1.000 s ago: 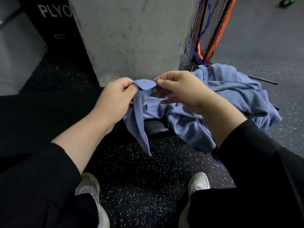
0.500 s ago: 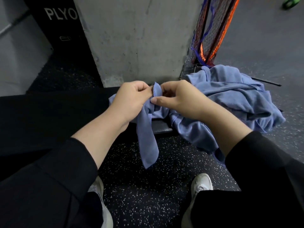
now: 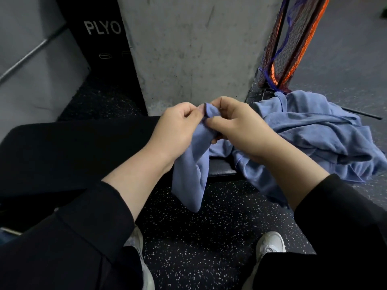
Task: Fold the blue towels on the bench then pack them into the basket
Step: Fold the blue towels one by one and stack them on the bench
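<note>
Head view, near to far. Two white shoes, left point(image 3: 136, 254) and right point(image 3: 271, 243), stand on the speckled dark floor point(image 3: 201, 237). Black sleeves cover both forearms up to the wrists. Hands together at centre: left hand point(image 3: 178, 128) and right hand point(image 3: 240, 126) both pinch the top edge of one blue towel point(image 3: 192, 174), fingers curled round the cloth, thumbs nearly touching. This towel hangs bunched from the hands, its lower end over the near edge of the black padded surface point(image 3: 73, 147), above the floor. To the right, a crumpled heap of blue towels point(image 3: 314, 135) lies on the surface, spilling over its near side. Beyond: grey concrete pillar point(image 3: 188, 49), black box lettered "PLYO" point(image 3: 102, 38) to its left, orange and dark netting point(image 3: 293, 38) to its right.
</note>
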`<state>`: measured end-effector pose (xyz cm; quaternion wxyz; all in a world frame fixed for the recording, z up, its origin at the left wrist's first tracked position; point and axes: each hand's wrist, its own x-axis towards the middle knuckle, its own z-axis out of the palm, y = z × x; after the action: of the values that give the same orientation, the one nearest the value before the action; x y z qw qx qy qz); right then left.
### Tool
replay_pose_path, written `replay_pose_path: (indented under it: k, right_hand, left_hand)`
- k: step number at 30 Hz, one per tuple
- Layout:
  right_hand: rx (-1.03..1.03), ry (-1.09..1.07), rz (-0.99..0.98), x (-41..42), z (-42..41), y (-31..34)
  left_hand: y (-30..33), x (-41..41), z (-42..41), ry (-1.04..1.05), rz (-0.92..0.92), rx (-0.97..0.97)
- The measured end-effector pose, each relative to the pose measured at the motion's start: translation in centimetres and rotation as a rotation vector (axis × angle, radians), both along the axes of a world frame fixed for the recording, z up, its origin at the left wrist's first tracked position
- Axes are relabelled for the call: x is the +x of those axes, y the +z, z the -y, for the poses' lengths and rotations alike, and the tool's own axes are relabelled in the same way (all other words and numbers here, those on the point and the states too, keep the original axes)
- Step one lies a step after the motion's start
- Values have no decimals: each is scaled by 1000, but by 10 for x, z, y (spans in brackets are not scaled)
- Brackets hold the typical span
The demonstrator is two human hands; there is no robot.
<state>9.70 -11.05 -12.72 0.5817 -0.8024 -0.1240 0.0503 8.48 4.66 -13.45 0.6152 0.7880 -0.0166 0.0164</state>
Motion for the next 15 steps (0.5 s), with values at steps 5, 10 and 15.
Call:
replay_pose_path:
  k: [5, 10, 15]
  right_hand:
    - [-241, -9, 169, -2, -7, 9]
    - [-338, -102, 215, 1, -10, 12]
    - [-190, -232, 136, 6, 0, 24]
  left_hand:
    - [5, -5, -21, -84, -12, 42]
    - [0, -11, -63, -243, -143, 307]
    - [-13, -8, -115, -71, -182, 511]
